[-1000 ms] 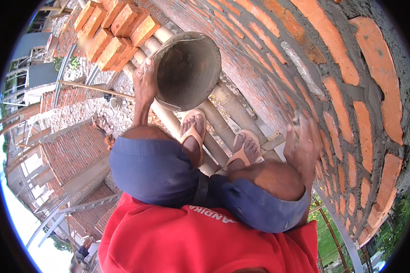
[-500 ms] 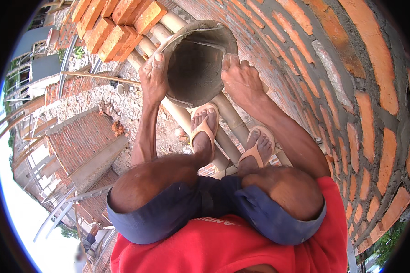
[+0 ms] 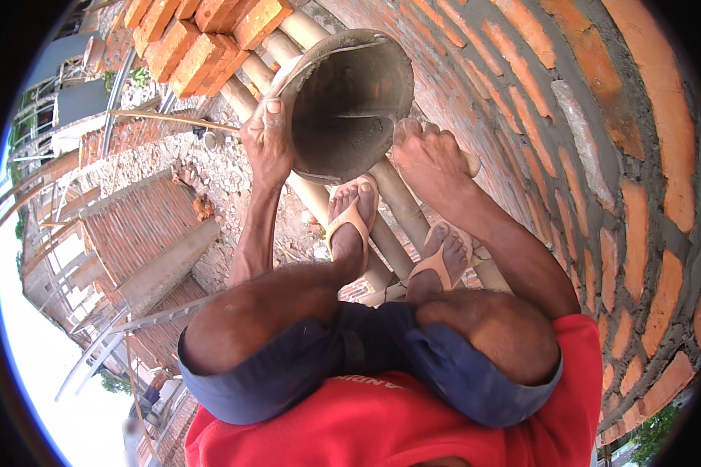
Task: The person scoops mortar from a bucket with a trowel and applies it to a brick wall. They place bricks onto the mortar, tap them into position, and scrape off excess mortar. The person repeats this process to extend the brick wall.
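A mortar-smeared grey bucket [image 3: 343, 152] is tilted so its mouth faces me, with grey residue on its inner wall. My left hand [image 3: 269, 144] is closed on the bucket's left rim, thumb on top and the fingers hidden behind. At the bucket's right rim, my right hand [image 3: 432, 159] is a fist, knuckles up. A rounded tan handle end [image 3: 473, 163] sticks out past this fist; it looks like a trowel's handle. The blade cannot be made out clearly against the dark inside of the bucket.
I squat in sandals on bamboo poles [image 3: 401, 198], with rubble ground [image 3: 230, 183] visible far below. A stack of orange bricks [image 3: 202, 54] lies on the poles beyond the bucket. A brick wall [image 3: 568, 156] with grey mortar joints rises close on my right. Lower brick structures [image 3: 148, 233] stand at left.
My right fist has drawn slightly right and nearer, away from the bucket's mouth, and the handle end moved with it. The bucket has shifted a little right, still in my left hand.
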